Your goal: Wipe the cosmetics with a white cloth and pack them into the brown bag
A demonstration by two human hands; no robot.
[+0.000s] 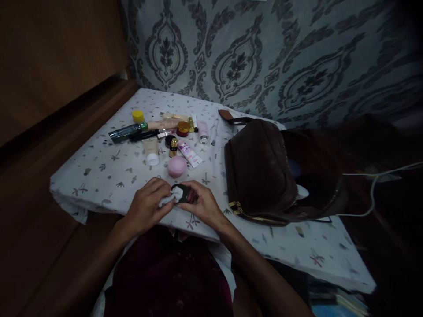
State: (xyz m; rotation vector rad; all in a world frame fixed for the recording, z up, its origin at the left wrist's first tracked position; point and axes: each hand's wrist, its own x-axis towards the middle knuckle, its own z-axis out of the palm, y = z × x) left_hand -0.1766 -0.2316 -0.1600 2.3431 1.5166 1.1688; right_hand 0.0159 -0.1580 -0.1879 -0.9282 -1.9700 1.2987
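Near the table's front edge, my left hand (150,203) pinches a crumpled white wipe or tissue (167,199). Facing it, my right hand (201,201) grips a small dark container (182,193) whose exact kind I cannot make out. The white material presses against the container's open-looking face. Just beyond my fingers lies a pink egg-shaped item (177,167). Behind that are a pink-and-white tube (189,153), a small dark bottle with a gold cap (173,147) and a beige tube with a white cap (151,152).
Farther back lie a green tube (128,132), a yellow-lidded jar (138,116), an amber jar (183,129) and a pale pink tube (202,132). A brown leather bag (257,169) lies open on the right of the patterned tablecloth (109,176). A wooden cabinet (59,66) borders the left.
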